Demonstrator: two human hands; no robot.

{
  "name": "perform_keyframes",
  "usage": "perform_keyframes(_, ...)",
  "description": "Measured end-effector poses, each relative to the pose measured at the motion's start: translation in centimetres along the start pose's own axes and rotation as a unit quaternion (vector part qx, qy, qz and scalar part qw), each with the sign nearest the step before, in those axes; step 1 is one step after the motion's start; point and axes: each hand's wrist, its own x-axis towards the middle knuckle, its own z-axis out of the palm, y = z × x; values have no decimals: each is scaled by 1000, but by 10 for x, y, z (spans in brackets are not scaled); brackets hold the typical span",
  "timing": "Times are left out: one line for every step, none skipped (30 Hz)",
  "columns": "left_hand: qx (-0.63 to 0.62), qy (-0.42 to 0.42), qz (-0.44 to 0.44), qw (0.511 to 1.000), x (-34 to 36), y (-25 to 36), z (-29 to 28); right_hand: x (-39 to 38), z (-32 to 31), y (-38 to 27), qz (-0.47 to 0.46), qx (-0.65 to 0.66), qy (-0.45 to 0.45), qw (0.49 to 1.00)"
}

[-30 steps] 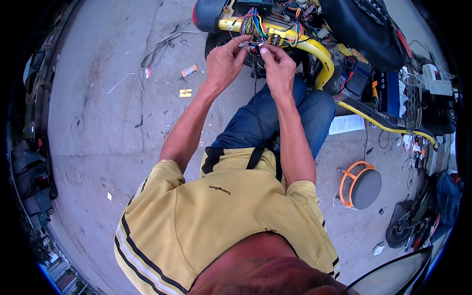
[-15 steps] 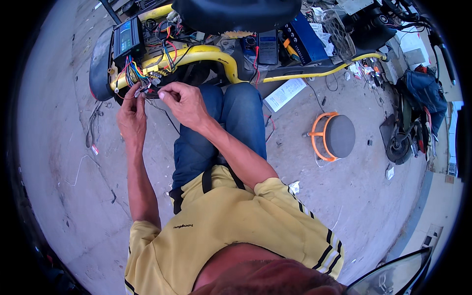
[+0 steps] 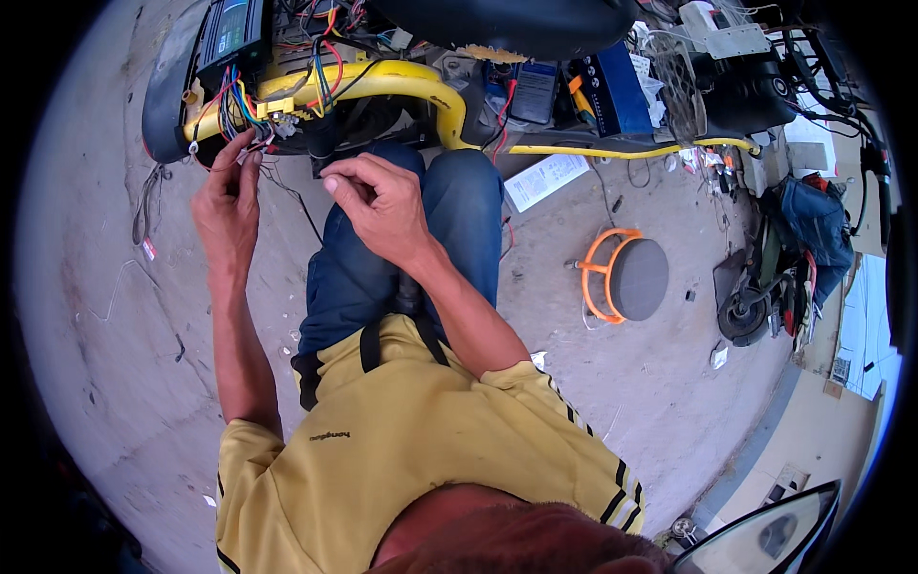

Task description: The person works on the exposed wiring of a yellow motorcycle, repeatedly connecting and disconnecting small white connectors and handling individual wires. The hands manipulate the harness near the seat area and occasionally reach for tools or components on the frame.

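Observation:
At the scooter's yellow tube frame [image 3: 411,84], my left hand [image 3: 228,206] pinches the ends of thin wires [image 3: 256,142] between thumb and fingertips. These belong to a bundle of coloured leads [image 3: 232,100] hanging from a black finned box [image 3: 232,40]. Yellow connectors [image 3: 277,108] lie on the tube just above the fingertips. My right hand [image 3: 384,210] is apart from the left, over my knees. Its thumb and forefinger are closed together; anything between them is too small to make out.
A black seat [image 3: 507,24] overhangs the frame. Beside it are a blue box [image 3: 614,91] and a multimeter-like device [image 3: 533,91]. A white printed sheet [image 3: 547,182] lies below the frame. An orange-legged stool [image 3: 639,277] stands to the right, with a scooter wheel [image 3: 744,316] beyond.
My right hand has drawn away from the wires, widening the gap between my hands. The left keeps its pinch on the wires. The whole view has shifted slightly.

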Motion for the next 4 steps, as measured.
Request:
perform_keyframes(-4, 0, -8, 1000, 0, 0, 1, -4, -6, 2, -2, -16, -6, 1000)
perform_keyframes(-11, 3, -2, 1000, 0, 1, 0, -9, -11, 7, 5, -2, 0, 1000)
perform_keyframes(-2, 2, -6, 1000, 0, 1, 1, -14, -20, 10, 3, -18, 6, 1000)
perform_keyframes(7, 0, -11, 1000, -1, 2, 0, -18, -33, 12, 1, -34, 13, 999)
